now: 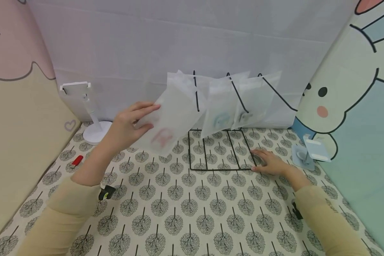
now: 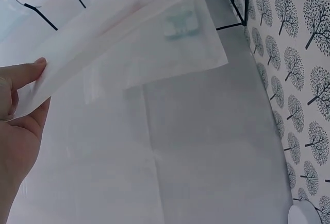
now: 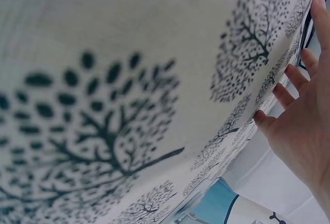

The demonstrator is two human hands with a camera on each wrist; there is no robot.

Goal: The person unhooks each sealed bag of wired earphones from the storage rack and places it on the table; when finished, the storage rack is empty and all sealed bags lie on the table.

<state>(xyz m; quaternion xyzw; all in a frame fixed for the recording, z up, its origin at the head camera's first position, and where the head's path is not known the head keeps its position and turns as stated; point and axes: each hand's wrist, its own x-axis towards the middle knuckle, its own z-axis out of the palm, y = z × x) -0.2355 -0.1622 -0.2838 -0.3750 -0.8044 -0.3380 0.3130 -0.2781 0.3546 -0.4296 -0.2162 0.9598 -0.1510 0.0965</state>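
My left hand (image 1: 128, 122) pinches the edge of a translucent white pouch (image 1: 176, 113) with a blurred reddish thing inside. That pouch hangs tilted at the leftmost prong of a black wire rack (image 1: 222, 170); whether the prong passes through it I cannot tell. Two similar pouches hang on the rack's other prongs, a middle pouch (image 1: 216, 106) with a teal shape inside and a right pouch (image 1: 259, 96) with a dark one. My right hand (image 1: 270, 163) rests by the right side of the rack's base, fingers loosely spread and touching the wire.
A white stand (image 1: 96, 131) is at the back left, near a small red object (image 1: 77, 160). At the right stands a pale blue folding phone stand (image 1: 307, 154). A tree-print cloth (image 1: 179, 213) covers the table, and a white curtain (image 1: 115, 46) hangs behind.
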